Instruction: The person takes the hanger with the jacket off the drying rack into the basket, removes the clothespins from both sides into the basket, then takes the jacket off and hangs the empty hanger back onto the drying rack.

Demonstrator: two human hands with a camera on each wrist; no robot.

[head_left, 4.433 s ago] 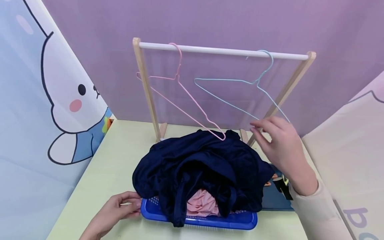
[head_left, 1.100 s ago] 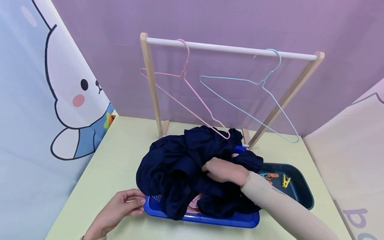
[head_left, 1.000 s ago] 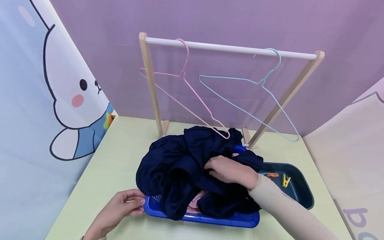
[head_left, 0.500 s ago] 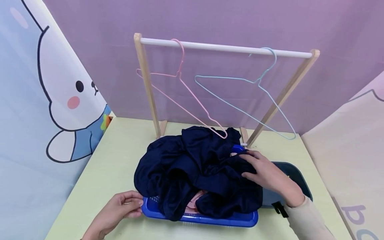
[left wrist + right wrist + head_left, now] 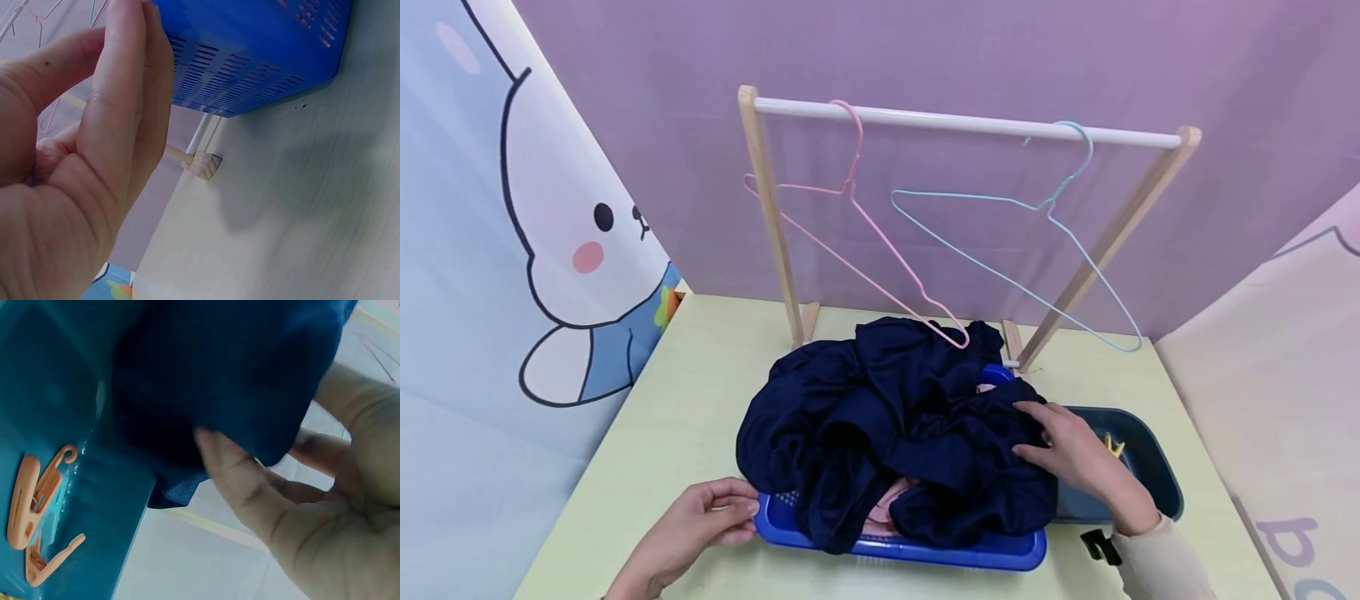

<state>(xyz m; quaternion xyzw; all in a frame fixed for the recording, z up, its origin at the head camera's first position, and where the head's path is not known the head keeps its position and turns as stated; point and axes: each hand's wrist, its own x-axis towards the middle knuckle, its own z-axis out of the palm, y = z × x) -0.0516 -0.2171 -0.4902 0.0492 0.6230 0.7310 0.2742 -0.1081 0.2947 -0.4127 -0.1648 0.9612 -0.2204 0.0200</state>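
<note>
A dark navy garment [image 5: 865,417] lies bunched over a blue plastic basket [image 5: 955,552], draping past its sides. Pink cloth [image 5: 887,504] shows beneath it at the front. My left hand [image 5: 703,521] holds the basket's front left corner; in the left wrist view its fingers [image 5: 125,81] reach up against the blue wall. At the garment's right edge is my right hand [image 5: 1075,450], its fingers spread and touching the fabric. In the right wrist view a fold of navy cloth [image 5: 231,381] hangs between the parted thumb and fingers, and some fingers are partly hidden.
Behind the basket stands a wooden rack with a white bar [image 5: 955,122]. A pink hanger [image 5: 887,242] and a light blue hanger [image 5: 992,271] hang from it. To the right, a dark tray [image 5: 1157,467] holds several clothespins, including an orange clothespin [image 5: 25,500].
My right hand, earlier raised near the blue hanger, then in the middle of the garment, has moved to its right edge. The garment lies rearranged. My left hand stays at the basket corner.
</note>
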